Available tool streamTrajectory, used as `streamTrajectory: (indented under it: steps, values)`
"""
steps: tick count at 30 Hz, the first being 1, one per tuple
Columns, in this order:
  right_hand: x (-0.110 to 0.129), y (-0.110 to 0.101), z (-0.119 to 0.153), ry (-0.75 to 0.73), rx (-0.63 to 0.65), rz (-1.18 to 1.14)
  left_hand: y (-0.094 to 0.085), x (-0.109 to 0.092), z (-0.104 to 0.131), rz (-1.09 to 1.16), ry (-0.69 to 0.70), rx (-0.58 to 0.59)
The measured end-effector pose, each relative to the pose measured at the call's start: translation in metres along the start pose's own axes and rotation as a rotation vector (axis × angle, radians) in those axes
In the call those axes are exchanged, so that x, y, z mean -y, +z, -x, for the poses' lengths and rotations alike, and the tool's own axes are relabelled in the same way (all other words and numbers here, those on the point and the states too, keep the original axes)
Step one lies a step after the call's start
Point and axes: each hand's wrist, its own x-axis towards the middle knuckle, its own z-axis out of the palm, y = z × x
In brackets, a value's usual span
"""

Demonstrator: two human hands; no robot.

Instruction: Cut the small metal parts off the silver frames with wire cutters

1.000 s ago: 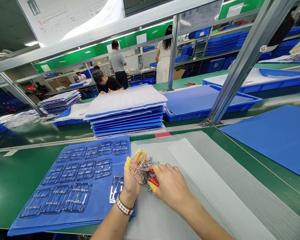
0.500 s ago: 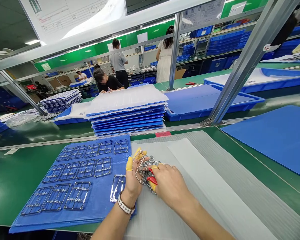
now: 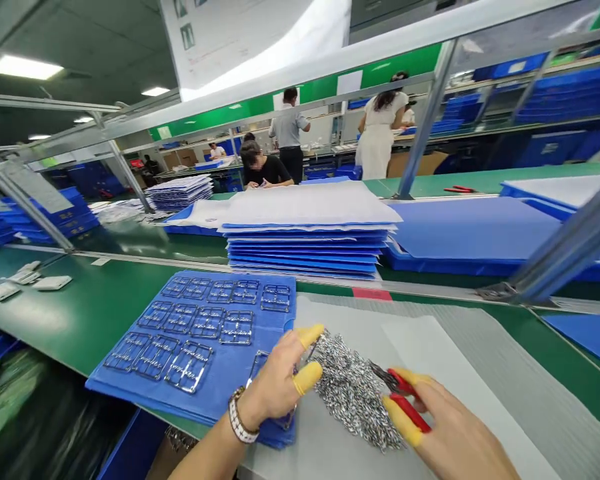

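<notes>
My left hand (image 3: 279, 375), with yellow finger covers on thumb and forefinger, is at the left edge of a heap of small silver metal pieces (image 3: 353, 387). A thin metal wire frame shows only in part by its fingertips, mostly hidden by the hand. My right hand (image 3: 445, 420), also in yellow finger covers, grips red-handled pliers (image 3: 407, 400). Their handles are spread, and the dark jaws reach the heap's right side. Several wire frames with script-like lettering (image 3: 189, 367) lie in rows on a blue sheet (image 3: 220, 393). Another is partly covered by my left hand.
Whitish translucent sheets (image 3: 430, 347) lie beneath the heap on the green table (image 3: 90, 313). A stack of blue and white sheets (image 3: 305, 247) stands behind, beside a blue tray (image 3: 460, 267). A metal post (image 3: 570, 247) rises at right. People work farther back.
My view has swung left. My hands have drawn apart: the pliers have moved away from the frame by my left hand, and the metal heap between them is now exposed.
</notes>
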Motion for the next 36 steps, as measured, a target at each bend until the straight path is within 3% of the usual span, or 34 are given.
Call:
streamTrajectory:
  steps: [4, 8, 12, 16, 20, 23, 26, 29, 32, 36]
  values:
    - [-0.024, 0.008, 0.0, -0.067, -0.021, -0.094, -0.026, 0.001, 0.022, -0.369, -0.005, -0.02]
    - [-0.017, 0.012, -0.001, -0.091, -0.022, -0.104, -0.045, 0.01, 0.035, -0.554, 0.016, 0.065]
    - [-0.002, 0.008, 0.0, -0.098, 0.008, -0.104, -0.086, 0.008, 0.027, -0.664, -0.039, 0.038]
    - [0.002, 0.003, 0.005, -0.124, 0.038, -0.107, -0.13, 0.02, 0.01, -1.041, -0.191, 0.099]
    - [0.003, 0.001, 0.01, -0.168, 0.082, -0.078, -0.143, 0.037, 0.001, -1.108, -0.227, 0.137]
    - [0.005, -0.001, 0.013, -0.198, 0.116, -0.093, -0.144, 0.034, -0.002, -1.107, -0.227, 0.091]
    - [0.007, 0.0, 0.014, -0.219, 0.125, -0.104, -0.143, 0.017, -0.002, -0.828, -0.185, -0.081]
    - [0.011, 0.005, 0.013, -0.221, 0.092, -0.08, -0.124, -0.004, -0.002, -0.073, -0.142, -0.266]
    - [0.018, 0.014, 0.01, -0.215, -0.009, -0.062, -0.084, -0.016, -0.005, 0.588, -0.189, -0.243]
    - [0.027, 0.017, 0.007, -0.22, -0.094, -0.063, -0.018, -0.015, -0.016, 1.029, -0.309, -0.118]
